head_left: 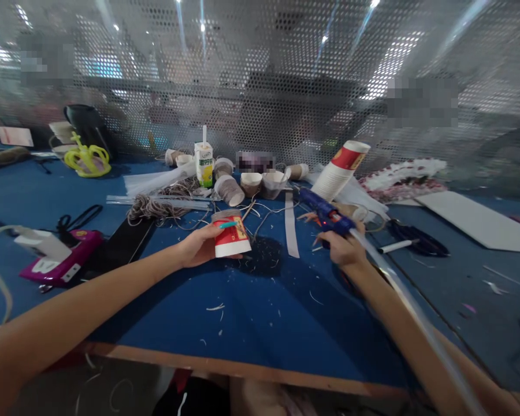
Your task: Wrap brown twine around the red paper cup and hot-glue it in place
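My left hand [199,245] is closed round a red and white paper cup [229,236], its wider end facing down and a grey-brown band at its upper end. The cup is held just above the table near the middle. In my right hand [346,248] is a blue glue gun [325,212], nozzle pointing up and to the left, away from the cup. A long clear glue stick [398,283] runs from its back along my right forearm. Between the hands lies a white paper strip [290,225]. Behind the gun leans a stack of paper cups [340,170].
Several cord-wrapped cups [229,190] and a drink carton with a straw [204,164] stand at the back. Tangled cord [156,209] lies to the left, near a purple power strip [65,257]. A yellow crown [87,159] sits farther left. White board [481,219] lies right.
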Demonstrator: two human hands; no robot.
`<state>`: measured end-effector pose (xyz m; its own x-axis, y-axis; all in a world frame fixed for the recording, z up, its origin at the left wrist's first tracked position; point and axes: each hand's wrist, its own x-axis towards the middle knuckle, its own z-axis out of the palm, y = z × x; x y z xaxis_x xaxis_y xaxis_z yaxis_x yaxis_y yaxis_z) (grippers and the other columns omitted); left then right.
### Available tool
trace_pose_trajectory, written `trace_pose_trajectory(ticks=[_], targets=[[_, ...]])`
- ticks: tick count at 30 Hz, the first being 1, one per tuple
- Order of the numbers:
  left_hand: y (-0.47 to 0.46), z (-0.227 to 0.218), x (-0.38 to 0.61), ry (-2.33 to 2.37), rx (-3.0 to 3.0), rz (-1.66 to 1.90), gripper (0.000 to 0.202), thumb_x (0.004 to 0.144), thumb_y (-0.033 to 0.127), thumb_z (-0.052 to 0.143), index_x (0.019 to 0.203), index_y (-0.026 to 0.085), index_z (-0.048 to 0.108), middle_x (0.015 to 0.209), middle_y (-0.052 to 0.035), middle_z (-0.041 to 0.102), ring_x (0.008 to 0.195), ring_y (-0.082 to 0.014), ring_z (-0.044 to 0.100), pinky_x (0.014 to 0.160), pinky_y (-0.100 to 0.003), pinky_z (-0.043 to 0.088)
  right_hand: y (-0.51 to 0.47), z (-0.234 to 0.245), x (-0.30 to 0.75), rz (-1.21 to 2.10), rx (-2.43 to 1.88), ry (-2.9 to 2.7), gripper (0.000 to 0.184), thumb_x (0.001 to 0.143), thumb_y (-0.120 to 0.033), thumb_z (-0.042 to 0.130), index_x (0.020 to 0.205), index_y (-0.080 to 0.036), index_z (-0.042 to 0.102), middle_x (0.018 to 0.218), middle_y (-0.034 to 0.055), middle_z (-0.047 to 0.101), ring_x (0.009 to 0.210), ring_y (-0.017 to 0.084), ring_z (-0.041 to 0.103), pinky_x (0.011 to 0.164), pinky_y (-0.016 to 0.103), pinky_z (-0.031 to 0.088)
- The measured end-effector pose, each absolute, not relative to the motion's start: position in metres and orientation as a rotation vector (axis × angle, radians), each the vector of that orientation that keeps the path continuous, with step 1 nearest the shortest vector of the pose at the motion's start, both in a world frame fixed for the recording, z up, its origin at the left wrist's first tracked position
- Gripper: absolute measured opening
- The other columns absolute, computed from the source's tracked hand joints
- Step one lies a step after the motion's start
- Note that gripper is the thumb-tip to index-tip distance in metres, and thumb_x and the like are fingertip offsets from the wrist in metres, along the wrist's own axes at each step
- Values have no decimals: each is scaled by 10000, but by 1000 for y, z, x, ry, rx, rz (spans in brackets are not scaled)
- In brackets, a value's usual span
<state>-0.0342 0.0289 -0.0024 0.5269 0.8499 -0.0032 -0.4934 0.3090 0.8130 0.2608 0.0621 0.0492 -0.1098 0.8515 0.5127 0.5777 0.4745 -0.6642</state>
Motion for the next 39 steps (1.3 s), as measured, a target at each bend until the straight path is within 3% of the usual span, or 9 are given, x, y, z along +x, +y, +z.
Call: trace_pose_trajectory(ticks=[2,5,9,13,17,23,29,34,39], targets=[[27,-2,-35,455,871,907,498,631,332,785,1081,215,606,992,-85,726,977,-293,673,857,-514,528,59,42,252,551,-1173,-1714,128,648,-341,507,574,-239,487,507,14,531,436,186,517,435,340,450],[24,-1,-34,456,914,882,599,567,239,826,1108,207,572,976,-89,721,944,-294,680,836,-515,533,51,36,237,786,-1092,-1599,193,677,-394,476,568,-234,475,436,-10,473,338,144,434,335,290,371],[24,0,-27,701,1041,1045,685,487,199,863,1094,175,546,1046,-110,697,1006,-306,657,912,-515,493,40,37,225,1046,-999,-1542,299,730,-469,464,591,-211,522,358,-33,419,295,129,393,304,268,313],[25,-1,-22,862,1194,1160,710,457,181,863,1082,175,525,1142,-111,664,1077,-308,628,968,-505,463,31,36,221,1155,-961,-1529,314,748,-474,602,649,-175,601,335,-61,413,287,98,376,329,249,321],[25,-3,-23,837,1268,1124,682,511,218,850,1103,183,513,1169,-111,657,1070,-301,635,947,-489,483,21,32,222,1167,-1001,-1619,356,708,-493,705,571,-180,608,373,-33,490,352,119,471,400,283,449],[24,-5,-24,759,1285,1102,678,552,220,839,1141,190,505,1204,-116,645,1097,-301,628,953,-468,482,10,33,216,906,-1078,-1881,296,731,-461,673,586,-203,658,352,-48,457,321,116,423,330,271,409],[22,-4,-23,761,1268,1107,691,532,236,858,1130,194,513,1174,-109,653,1084,-300,629,953,-481,477,4,41,207,905,-1012,-1948,204,753,-360,650,603,-221,650,401,-43,495,339,121,437,364,288,446],[22,-3,-23,761,1243,1104,677,532,223,854,1115,187,512,1153,-111,656,1060,-286,637,943,-471,480,5,40,208,870,-1003,-1955,288,763,-344,634,503,-238,567,379,-49,435,360,125,444,405,298,472],[23,-4,-23,761,1252,1107,676,532,226,852,1115,187,511,1163,-109,653,1082,-296,624,949,-468,474,7,40,207,816,-953,-2053,285,785,-304,613,514,-247,546,406,-36,474,391,145,482,456,320,500]])
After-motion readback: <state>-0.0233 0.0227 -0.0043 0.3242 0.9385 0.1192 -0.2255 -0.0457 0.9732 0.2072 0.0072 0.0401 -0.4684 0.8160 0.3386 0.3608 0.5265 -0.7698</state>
